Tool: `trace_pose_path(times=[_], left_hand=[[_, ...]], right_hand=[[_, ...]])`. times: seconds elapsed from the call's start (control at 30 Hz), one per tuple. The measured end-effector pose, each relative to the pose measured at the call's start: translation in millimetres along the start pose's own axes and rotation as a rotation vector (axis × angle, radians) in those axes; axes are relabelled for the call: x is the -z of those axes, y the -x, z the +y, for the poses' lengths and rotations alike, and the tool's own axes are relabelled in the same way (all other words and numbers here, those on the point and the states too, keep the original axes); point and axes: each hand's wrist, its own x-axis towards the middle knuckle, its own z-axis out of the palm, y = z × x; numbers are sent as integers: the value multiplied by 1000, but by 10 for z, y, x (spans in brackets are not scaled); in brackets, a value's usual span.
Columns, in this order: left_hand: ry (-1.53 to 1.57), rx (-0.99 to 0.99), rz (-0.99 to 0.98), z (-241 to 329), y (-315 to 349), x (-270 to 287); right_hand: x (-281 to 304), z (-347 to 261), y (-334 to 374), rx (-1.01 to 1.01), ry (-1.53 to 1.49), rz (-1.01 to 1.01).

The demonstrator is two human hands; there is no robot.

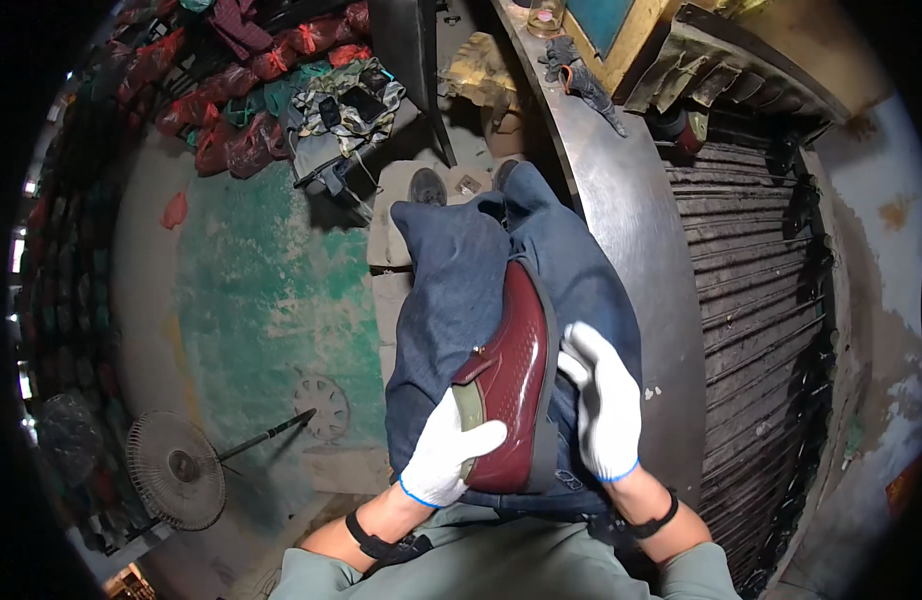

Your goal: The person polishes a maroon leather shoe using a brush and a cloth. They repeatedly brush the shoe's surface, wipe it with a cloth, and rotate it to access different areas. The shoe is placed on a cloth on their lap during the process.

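Note:
A glossy dark red shoe (511, 385) with a grey-green lining and dark sole lies tilted on its side across my lap, toe pointing away from me. My left hand (446, 445), in a white knitted glove, grips it at the ankle opening, thumb over the outside and fingers hidden inside or behind. On the sole's side is my right hand (603, 405), gloved in white as well. Its fingers stretch forward and curve slightly, close beside the sole; whether they touch it I cannot tell. Nothing shows in that hand.
Right of my legs runs a metal bench (631, 210), with a dark work glove (586, 85) at its far end. Beyond it is a slatted rack (751, 300). A pedestal fan (181, 467) stands at left. Red plastic bags (241, 145) and a chair with clothing (346, 105) are farther off.

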Motion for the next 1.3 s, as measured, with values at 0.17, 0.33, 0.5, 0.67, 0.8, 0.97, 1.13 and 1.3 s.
trace_pose_path(times=[0.17, 0.33, 0.5, 0.67, 0.8, 0.97, 1.13, 1.3], left_hand=[[-164, 15, -12, 23, 50, 185], [-188, 42, 0, 59, 4, 249], [-167, 50, -2, 128, -33, 227], [-318, -77, 27, -10, -23, 248], [-698, -231, 153, 88, 32, -171], [-1232, -680, -223, 60, 67, -446], [-1034, -730, 107, 301, -303, -399], [-785, -440, 109, 467, -700, -519]], right_hand=[[-252, 217, -420, -115, -437, 56], [-591, 180, -546, -286, -530, -14], [-533, 480, -550, -127, -252, -53], [-383, 250, -624, -91, 112, -150], [-241, -263, -274, -243, -40, -235], [-23, -336, -210, -289, -149, -156], [409, -156, -209, -560, -728, -205], [211, -300, -140, -576, -825, -296]])
